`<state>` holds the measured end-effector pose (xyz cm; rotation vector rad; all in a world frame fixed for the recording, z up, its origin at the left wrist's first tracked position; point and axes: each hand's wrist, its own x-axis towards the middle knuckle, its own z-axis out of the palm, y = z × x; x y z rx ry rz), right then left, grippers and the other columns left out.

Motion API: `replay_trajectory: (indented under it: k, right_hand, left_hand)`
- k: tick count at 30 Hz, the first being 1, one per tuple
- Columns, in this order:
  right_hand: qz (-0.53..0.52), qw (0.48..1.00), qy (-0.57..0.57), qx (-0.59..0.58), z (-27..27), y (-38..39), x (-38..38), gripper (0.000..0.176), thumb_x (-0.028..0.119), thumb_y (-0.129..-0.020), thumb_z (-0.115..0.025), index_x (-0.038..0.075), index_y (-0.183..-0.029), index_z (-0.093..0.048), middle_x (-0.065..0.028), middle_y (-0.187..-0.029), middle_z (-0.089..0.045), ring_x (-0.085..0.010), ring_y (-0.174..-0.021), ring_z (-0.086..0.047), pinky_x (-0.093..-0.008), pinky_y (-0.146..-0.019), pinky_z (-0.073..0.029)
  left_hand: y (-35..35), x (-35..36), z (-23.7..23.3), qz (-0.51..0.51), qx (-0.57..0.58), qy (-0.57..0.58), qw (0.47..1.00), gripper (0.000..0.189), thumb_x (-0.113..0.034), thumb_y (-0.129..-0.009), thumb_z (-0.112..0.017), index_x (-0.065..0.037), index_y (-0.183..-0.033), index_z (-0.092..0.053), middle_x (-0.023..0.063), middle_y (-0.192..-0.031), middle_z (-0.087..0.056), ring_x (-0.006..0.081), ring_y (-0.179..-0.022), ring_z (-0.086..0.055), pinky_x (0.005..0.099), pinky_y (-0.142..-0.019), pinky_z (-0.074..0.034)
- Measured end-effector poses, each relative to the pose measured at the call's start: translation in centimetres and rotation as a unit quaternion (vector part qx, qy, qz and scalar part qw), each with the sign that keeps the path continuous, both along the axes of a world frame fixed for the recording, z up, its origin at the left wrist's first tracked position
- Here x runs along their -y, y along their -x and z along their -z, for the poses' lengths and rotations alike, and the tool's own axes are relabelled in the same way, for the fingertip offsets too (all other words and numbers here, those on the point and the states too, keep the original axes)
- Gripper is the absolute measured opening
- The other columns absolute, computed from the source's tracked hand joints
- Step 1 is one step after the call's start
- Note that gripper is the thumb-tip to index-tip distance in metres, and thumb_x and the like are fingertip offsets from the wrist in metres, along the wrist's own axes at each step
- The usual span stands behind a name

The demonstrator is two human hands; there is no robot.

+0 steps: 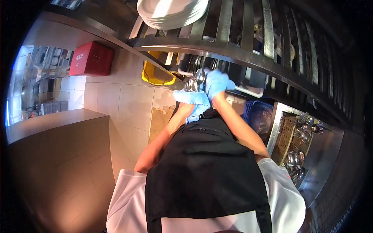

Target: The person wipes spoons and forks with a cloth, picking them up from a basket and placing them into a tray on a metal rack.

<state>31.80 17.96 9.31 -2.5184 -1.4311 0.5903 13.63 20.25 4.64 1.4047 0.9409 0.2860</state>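
Note:
A bunch of metal spoons [193,83] stands upright in front of me, bowls uppermost. A light blue cloth [186,96] wraps around their lower part. My left hand [187,110] is closed around this bundle, its fingers mostly covered by the cloth. Close beside the spoons, on their right, is my right hand [217,83] in a blue glove. Motion smears its fingers, and I cannot tell whether they grip anything. Beyond both hands, a dark tray with a pale rim [252,92] and some dark-handled cutlery [195,62] lie under the rack.
A slatted metal rack [210,46] crosses above the hands, with stacked white plates [171,15] on it. Below it sits a yellow bin [149,73]. A blue crate [256,110] and a basket of cutlery [285,134] are at right. A red box [91,59] stands far left.

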Motion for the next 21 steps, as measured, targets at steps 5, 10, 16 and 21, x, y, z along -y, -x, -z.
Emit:
replay_trajectory:
  k: [5, 10, 16, 21]
  right_hand:
    - [0.286, 0.740, -0.174, -0.584, 2.1, 0.8, -0.4, 0.028, 0.027, -0.102, -0.042, 0.011, -0.120, -0.057, -0.0075, -0.113, -0.060, -0.0198, -0.107, -0.056, -0.0309, -0.095, -0.043]
    - [0.234, 0.452, -0.178, -0.842, 10.3, -4.1, -2.5, 0.028, 0.025, -0.098, -0.046, 0.004, -0.088, -0.062, -0.0109, -0.077, -0.066, -0.0258, -0.069, -0.065, -0.0414, -0.072, -0.056]
    - [0.309, 0.511, -0.175, -0.783, 5.3, 0.4, 0.3, 0.027, 0.025, -0.100, -0.044, 0.006, -0.101, -0.063, -0.0078, -0.072, -0.060, -0.0255, -0.071, -0.061, -0.0376, -0.070, -0.052]
    - [0.001, 0.894, -0.258, -0.367, 13.1, -2.3, -1.7, 0.021, 0.017, -0.099, -0.047, 0.005, -0.102, -0.064, -0.0050, -0.094, -0.065, -0.0150, -0.082, -0.062, -0.0314, -0.070, -0.052]
  left_hand:
    - [1.1, -1.1, 2.1, -0.007, -0.034, -0.022, 0.999, 0.039, -0.032, -0.100, -0.052, -0.005, -0.128, -0.058, 0.0119, -0.124, -0.060, 0.0197, -0.114, -0.057, 0.0361, -0.094, -0.048]
    - [0.1, -0.7, 1.1, -0.068, 0.018, 0.119, 0.990, 0.041, -0.035, -0.100, -0.053, -0.005, -0.128, -0.057, 0.0112, -0.122, -0.061, 0.0174, -0.112, -0.057, 0.0348, -0.096, -0.047]
    - [-0.9, -1.6, -1.5, -0.076, 0.050, 0.032, 0.995, 0.038, -0.033, -0.098, -0.058, -0.006, -0.123, -0.061, 0.0071, -0.111, -0.065, 0.0160, -0.103, -0.060, 0.0336, -0.091, -0.050]
    - [-1.5, -1.0, 0.7, -0.067, 0.121, 0.189, 0.972, 0.036, -0.034, -0.095, -0.062, -0.006, -0.118, -0.062, 0.0060, -0.106, -0.065, 0.0135, -0.094, -0.062, 0.0312, -0.078, -0.053]
